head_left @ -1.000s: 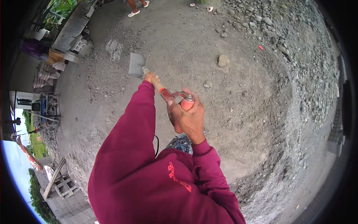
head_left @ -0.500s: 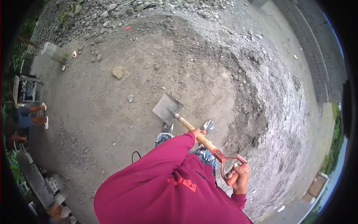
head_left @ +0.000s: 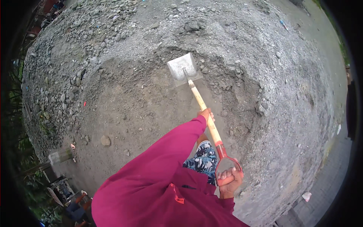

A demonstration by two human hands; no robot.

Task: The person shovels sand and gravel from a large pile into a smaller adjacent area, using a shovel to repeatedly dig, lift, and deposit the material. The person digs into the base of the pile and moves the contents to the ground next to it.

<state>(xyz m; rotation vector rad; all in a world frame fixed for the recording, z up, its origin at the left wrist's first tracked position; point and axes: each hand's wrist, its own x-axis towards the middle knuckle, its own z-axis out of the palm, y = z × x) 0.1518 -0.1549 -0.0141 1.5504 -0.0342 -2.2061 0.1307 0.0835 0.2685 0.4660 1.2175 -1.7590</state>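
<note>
Head view: shovel [head_left: 202,108] held out ahead, blade [head_left: 183,69] at the near edge of the gravel heap [head_left: 242,49], laid flat-faced against the dug-out bank. Left hand [head_left: 205,114] wrapped tight round the wooden shaft, about halfway up from the blade; fingers mostly hidden behind the shaft, only the knuckles showing. Right hand [head_left: 229,178] clenched on the red D-handle [head_left: 226,168] at the shaft's far end from the blade. Maroon sleeve [head_left: 166,151] running up to the left hand; patterned shorts [head_left: 204,160] just beside the handle. Loose stone [head_left: 105,140] well apart from the blade, to its left on bare ground; concrete post [head_left: 60,155] farther left again.

Judged as the digging step: blade set at the heap, not yet loaded, no gravel visible on it. Next move likely calls for a push down the shaft to drive the blade under the loose gravel, then a lift with the left hand as pivot.
</note>
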